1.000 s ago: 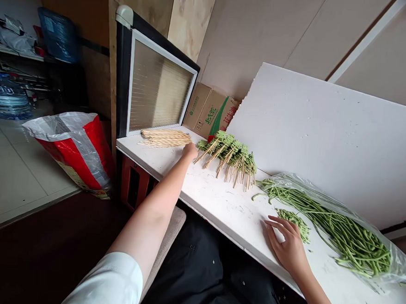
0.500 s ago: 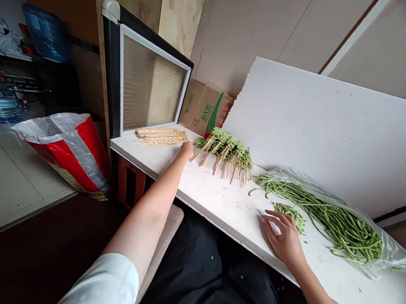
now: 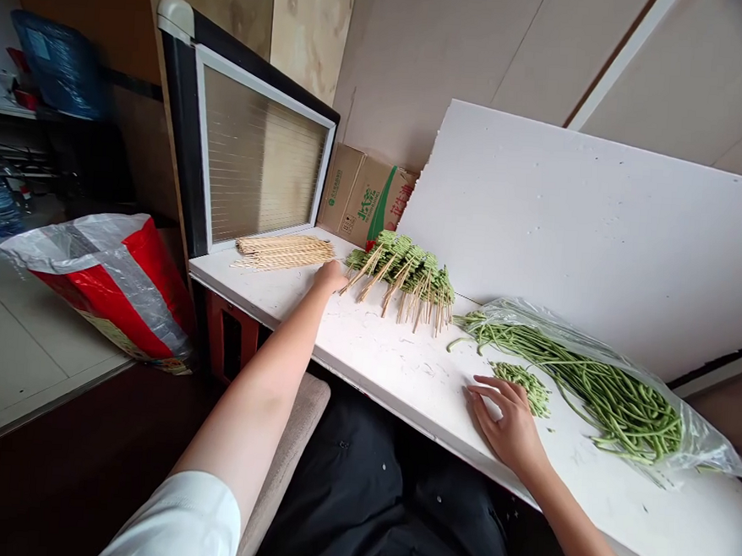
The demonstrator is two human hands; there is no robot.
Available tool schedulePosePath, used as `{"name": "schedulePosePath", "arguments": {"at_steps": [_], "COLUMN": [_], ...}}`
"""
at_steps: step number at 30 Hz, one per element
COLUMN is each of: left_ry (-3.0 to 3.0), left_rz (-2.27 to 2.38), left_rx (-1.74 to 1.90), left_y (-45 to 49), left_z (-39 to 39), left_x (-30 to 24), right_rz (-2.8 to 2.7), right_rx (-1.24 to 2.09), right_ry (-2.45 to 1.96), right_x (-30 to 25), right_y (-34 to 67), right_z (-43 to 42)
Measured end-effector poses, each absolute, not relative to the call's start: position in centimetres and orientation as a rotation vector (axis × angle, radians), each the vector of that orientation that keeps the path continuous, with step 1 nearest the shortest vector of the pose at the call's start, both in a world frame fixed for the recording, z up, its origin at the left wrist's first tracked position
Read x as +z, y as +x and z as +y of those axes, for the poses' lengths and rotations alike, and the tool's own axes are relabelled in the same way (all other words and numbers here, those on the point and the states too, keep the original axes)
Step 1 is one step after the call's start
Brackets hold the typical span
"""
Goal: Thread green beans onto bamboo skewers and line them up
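The left hand (image 3: 331, 275) is stretched far out across the white tabletop (image 3: 396, 369) and is set at the near end of the pile of bare bamboo skewers (image 3: 284, 252). Its fingers are hidden behind the knuckles, so it cannot be told whether a skewer is gripped. The right hand (image 3: 511, 425) is laid flat on the tabletop, palm down, fingers spread, nothing held. Its fingertips are placed just beside a small coiled bundle of green beans (image 3: 521, 385), which lies loose on the tabletop; contact cannot be confirmed. Just right of the bundle, long green beans (image 3: 598, 389) are heaped on a clear plastic bag (image 3: 696, 436). Between the two hands, a heap of bean-wound skewers (image 3: 410, 270) is stacked, sticks pointed toward the person, just right of the left hand. A white foam board (image 3: 590, 234) is leaned against the wall behind the tabletop. A cardboard box (image 3: 359, 199) with green print is wedged behind the bean-wound skewers, next to a framed ribbed panel (image 3: 258, 156) that is stood upright at the tabletop's far left end. On the floor at left, a red and clear sack (image 3: 100, 280) is slumped near that end. A white sleeve (image 3: 181, 527) is seen on the left arm.
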State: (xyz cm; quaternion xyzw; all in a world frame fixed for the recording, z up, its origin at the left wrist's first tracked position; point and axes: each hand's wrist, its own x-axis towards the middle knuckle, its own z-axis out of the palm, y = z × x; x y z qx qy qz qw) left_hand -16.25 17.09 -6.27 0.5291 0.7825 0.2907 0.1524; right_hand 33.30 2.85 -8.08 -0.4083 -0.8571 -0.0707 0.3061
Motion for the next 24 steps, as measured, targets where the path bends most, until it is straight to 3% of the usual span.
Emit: {"name": "schedulePosePath", "arguments": {"at_steps": [24], "left_ry": [1.462], "left_rz": [2.444], "left_rx": [0.756], "left_y": [-16.14], "left_z": [16.97], "left_x": [-5.65], "right_rz": [-2.243], "right_rx": [-0.161], "right_ry": [-1.096], "right_x": [-7.75], "right_y": [32.77], "right_z": [2.11]}}
